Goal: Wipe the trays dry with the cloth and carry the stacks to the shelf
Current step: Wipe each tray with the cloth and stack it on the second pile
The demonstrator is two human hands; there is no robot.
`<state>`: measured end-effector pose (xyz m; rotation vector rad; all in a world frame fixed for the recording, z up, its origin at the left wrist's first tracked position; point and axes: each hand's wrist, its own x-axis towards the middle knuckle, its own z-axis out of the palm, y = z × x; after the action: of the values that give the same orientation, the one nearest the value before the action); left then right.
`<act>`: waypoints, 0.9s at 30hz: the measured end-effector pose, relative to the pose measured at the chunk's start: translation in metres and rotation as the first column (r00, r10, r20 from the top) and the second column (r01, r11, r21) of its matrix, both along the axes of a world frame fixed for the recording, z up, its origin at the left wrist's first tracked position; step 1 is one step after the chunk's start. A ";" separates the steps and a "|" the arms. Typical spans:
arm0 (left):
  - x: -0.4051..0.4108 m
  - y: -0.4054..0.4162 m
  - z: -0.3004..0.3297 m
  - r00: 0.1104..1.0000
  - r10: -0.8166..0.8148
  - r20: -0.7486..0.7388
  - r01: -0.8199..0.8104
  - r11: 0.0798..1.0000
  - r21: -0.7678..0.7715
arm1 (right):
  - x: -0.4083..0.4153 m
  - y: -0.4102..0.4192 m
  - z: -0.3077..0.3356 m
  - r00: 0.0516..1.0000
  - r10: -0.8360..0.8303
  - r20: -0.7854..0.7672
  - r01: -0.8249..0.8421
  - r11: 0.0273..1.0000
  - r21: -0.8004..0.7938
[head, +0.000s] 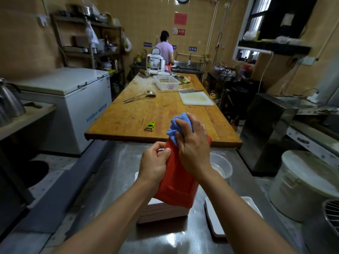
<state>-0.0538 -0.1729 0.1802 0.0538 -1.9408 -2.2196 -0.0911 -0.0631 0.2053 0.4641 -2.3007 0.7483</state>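
Listing items near to far, as seen from the head camera.

1. Steel table (183, 241), wet and glossy in places, carries all the items in entries 2 to 5.
2. White tray (216, 224), lying flat at the near right of the steel table; dried or not, cannot tell.
3. Stack of trays (163, 212), brownish edges showing, squared up directly beneath the raised tray.
4. Red tray (176, 182), held tilted on edge above the stack. Left hand (156, 162): grip closed on the tray's left rim, thumb on top. Right hand (192, 143): grip closed on a bunched blue cloth (176, 129), pressing it against the tray's upper end.
5. Clear plastic bowl (222, 167), just behind the right wrist.
6. Wooden table (165, 110), further off, bearing a green peeler (150, 126), a ladle (141, 96), a white cutting board (196, 97) and a white basket (167, 82).
7. Person (164, 50) at the far sink, back turned.

Progress, as judged: wiping is under way, one tray in hand. The stack suggests many trays handled already. Carrying to the shelf is not yet begun; which shelf is meant cannot be told.
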 end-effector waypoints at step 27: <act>-0.038 0.001 0.016 0.976 0.118 0.185 -0.207 0.780 0.591 | 0.034 0.033 -0.058 0.945 0.040 0.324 0.144 0.839 -0.525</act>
<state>-0.0918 -0.1717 0.1961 0.4608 -1.1241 -2.6698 -0.0566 -0.0297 0.1476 0.0079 -2.2315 1.4848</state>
